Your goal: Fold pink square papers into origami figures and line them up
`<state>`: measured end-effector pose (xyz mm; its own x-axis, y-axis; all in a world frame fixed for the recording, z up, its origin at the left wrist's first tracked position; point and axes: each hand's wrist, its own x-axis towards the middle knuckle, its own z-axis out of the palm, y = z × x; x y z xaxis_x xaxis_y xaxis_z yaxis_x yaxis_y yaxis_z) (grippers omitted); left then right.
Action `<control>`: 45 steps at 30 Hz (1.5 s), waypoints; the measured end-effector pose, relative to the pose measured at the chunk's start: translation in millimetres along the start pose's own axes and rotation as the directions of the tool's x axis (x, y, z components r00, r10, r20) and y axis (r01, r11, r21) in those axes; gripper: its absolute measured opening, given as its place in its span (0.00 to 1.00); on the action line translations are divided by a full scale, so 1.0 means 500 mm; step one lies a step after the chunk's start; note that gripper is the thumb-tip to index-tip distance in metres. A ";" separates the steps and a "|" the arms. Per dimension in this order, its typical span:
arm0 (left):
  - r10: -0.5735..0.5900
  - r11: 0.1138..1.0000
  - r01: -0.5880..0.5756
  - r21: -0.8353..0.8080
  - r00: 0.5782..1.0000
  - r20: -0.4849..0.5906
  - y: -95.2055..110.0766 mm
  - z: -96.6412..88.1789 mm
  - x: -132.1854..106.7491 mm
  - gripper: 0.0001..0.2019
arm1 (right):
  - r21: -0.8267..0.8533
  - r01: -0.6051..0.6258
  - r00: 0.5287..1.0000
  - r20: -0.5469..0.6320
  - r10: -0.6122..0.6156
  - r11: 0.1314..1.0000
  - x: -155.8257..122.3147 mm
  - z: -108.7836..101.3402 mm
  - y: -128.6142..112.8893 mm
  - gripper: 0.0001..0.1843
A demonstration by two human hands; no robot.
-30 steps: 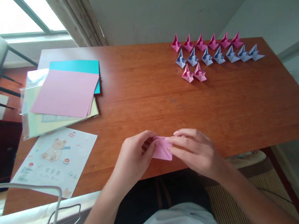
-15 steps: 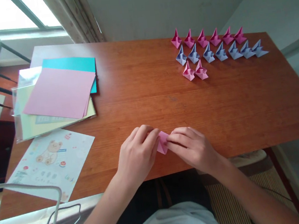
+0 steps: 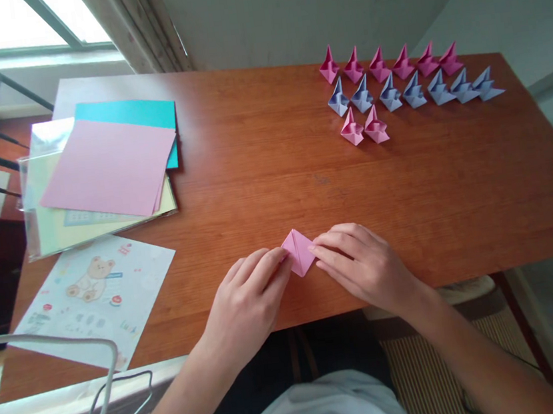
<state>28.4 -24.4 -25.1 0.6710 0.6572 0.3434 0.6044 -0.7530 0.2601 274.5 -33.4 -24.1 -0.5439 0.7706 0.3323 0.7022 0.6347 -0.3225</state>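
Observation:
A small folded pink paper (image 3: 299, 254), diamond-shaped with a crease down its middle, is held between my hands near the table's front edge. My left hand (image 3: 252, 297) pinches its left corner between thumb and fingers. At the right corner, the fingertips of my right hand (image 3: 364, 265) are closed on the paper. Its front face shows fully between them.
Rows of folded paper figures, pink (image 3: 403, 64) and pale blue (image 3: 413, 90), stand at the back right of the wooden table (image 3: 252, 170). Pink sheets (image 3: 110, 167) lie over a turquoise sheet (image 3: 133, 107) at left. A bear-printed sheet (image 3: 97, 309) lies nearer, beside a white metal tube (image 3: 60, 337).
The pink paper now shows as a whole diamond, lying flatter and slightly farther from me. My fingers have moved outward to its side corners. The view has shifted slightly.

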 end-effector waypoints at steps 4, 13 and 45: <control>-0.008 1.000 0.008 -0.010 1.000 0.004 -0.002 0.000 0.007 0.13 | -0.021 0.041 0.999 0.025 -0.041 0.999 0.001 -0.004 0.009 0.14; -0.025 0.994 0.032 -0.105 0.998 0.061 -0.012 -0.004 0.024 0.14 | -0.045 0.075 0.995 0.071 -0.072 0.996 0.015 -0.001 0.017 0.12; -0.343 0.933 0.338 -0.125 0.939 -0.015 0.008 0.013 0.055 0.09 | 0.170 -0.554 0.832 0.062 0.552 0.815 0.055 0.018 -0.043 0.08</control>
<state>52.1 -9.3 -20.6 0.4166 0.8748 0.2473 0.7369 -0.4843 0.4716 240.2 -25.3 -15.8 -0.0932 0.9947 0.0434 0.7954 0.1006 -0.5976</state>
